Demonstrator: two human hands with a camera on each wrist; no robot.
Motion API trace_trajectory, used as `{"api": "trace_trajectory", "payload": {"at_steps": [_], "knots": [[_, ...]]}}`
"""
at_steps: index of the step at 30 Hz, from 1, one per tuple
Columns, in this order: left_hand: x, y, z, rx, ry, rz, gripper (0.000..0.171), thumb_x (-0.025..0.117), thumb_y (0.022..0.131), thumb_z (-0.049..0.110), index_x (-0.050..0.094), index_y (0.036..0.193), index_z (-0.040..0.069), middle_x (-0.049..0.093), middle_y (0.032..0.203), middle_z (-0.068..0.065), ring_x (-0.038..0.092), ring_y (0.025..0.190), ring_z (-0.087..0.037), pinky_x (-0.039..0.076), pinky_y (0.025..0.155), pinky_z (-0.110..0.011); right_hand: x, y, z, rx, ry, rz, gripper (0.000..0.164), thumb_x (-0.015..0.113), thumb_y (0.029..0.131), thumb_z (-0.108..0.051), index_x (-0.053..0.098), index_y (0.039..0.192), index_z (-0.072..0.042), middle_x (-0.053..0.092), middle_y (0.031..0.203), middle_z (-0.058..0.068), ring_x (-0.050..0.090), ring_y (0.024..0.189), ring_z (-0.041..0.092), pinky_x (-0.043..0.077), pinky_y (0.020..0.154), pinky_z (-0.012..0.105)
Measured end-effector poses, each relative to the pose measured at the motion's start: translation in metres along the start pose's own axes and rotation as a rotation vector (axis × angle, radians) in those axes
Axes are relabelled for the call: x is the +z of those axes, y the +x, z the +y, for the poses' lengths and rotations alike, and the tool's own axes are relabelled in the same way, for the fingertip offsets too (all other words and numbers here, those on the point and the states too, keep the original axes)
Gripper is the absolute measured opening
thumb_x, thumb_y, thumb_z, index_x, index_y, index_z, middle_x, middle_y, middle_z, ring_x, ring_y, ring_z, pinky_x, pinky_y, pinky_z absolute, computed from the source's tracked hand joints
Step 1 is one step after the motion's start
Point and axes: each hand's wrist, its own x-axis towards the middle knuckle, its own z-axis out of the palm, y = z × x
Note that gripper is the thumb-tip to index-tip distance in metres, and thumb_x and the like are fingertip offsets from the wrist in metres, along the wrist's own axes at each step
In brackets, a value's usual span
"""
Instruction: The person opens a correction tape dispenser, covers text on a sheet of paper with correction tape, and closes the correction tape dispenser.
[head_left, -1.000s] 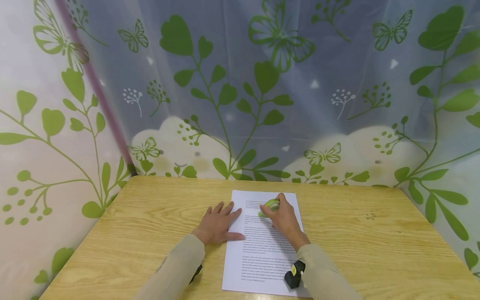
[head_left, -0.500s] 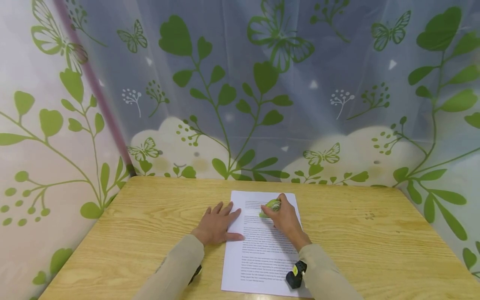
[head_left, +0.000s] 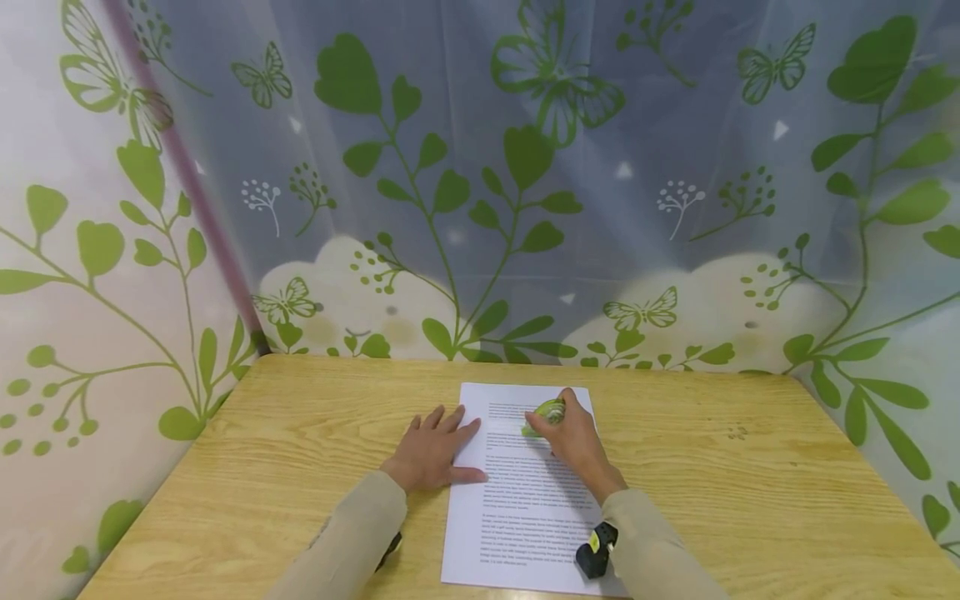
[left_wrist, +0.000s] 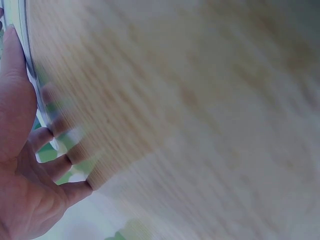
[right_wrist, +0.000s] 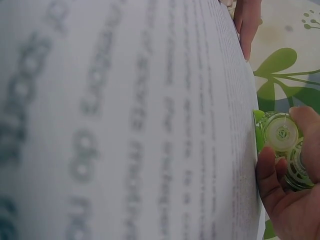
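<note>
1. Your left hand (head_left: 431, 452) is spread wide with its fingers extended, gripping nothing; thumb and index finger rest over the left edge of the printed paper (head_left: 525, 500).
2. Your right hand (head_left: 577, 437) is closed in a pinch, thumb and fingers round the green tape dispenser (right_wrist: 281, 131).
3. That dispenser is at the paper's upper right part, near its far right corner; round wheels show through the clear case. Whether its tip touches the sheet, you cannot tell.
4. The paper lies lengthwise before you, its far edge near the far edge of the worktop (head_left: 300, 433), well apart from both far corners.
5. A black device (head_left: 594, 557) at your right sleeve (head_left: 652, 542) covers part of the paper's near right corner area.
</note>
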Motion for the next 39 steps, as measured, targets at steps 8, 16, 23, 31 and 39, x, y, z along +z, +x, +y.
{"api": "trace_trajectory", "payload": {"at_steps": [8,16,23,31,39], "knots": [[0.001,0.001,0.000,0.004,0.001,0.011,0.086,0.044,0.082,0.075,0.037,0.148,0.019,0.032,0.152,-0.014,0.028,0.135,-0.045,0.028,0.101,-0.063,-0.002,0.000,0.001,-0.009,-0.011,0.001,0.040,0.071,0.088,-0.030,0.039,0.094,-0.007,0.057,0.073,0.008,0.047,0.050,0.015,0.041,0.047,0.028],[0.000,0.000,0.000,0.001,0.006,0.009,0.086,0.044,0.082,0.075,0.037,0.148,0.020,0.032,0.152,-0.013,0.028,0.135,-0.045,0.028,0.101,-0.062,-0.007,0.000,0.000,0.033,0.048,-0.021,0.040,0.071,0.088,-0.029,0.038,0.095,-0.007,0.057,0.076,0.010,0.047,0.049,0.016,0.040,0.046,0.028],[0.001,0.000,-0.001,-0.010,-0.012,-0.003,0.086,0.046,0.083,0.074,0.037,0.148,0.020,0.031,0.152,-0.014,0.026,0.136,-0.044,0.027,0.102,-0.063,-0.009,0.001,0.002,0.040,0.036,-0.027,0.041,0.071,0.088,-0.030,0.038,0.095,-0.007,0.058,0.077,0.010,0.049,0.049,0.017,0.042,0.046,0.029],[0.002,0.000,-0.001,-0.011,-0.018,-0.008,0.086,0.046,0.083,0.074,0.036,0.149,0.020,0.029,0.153,-0.014,0.025,0.136,-0.045,0.026,0.102,-0.063,-0.009,0.000,0.003,0.040,0.029,-0.019,0.040,0.071,0.088,-0.029,0.038,0.095,-0.007,0.057,0.076,0.010,0.049,0.050,0.016,0.042,0.047,0.028],[0.004,0.001,-0.001,-0.012,-0.013,-0.011,0.086,0.045,0.083,0.074,0.036,0.149,0.020,0.029,0.153,-0.013,0.025,0.137,-0.044,0.026,0.102,-0.062,-0.011,0.000,0.004,0.028,0.007,-0.009,0.041,0.071,0.088,-0.030,0.038,0.095,-0.006,0.057,0.076,0.010,0.051,0.052,0.016,0.043,0.047,0.028]]}}
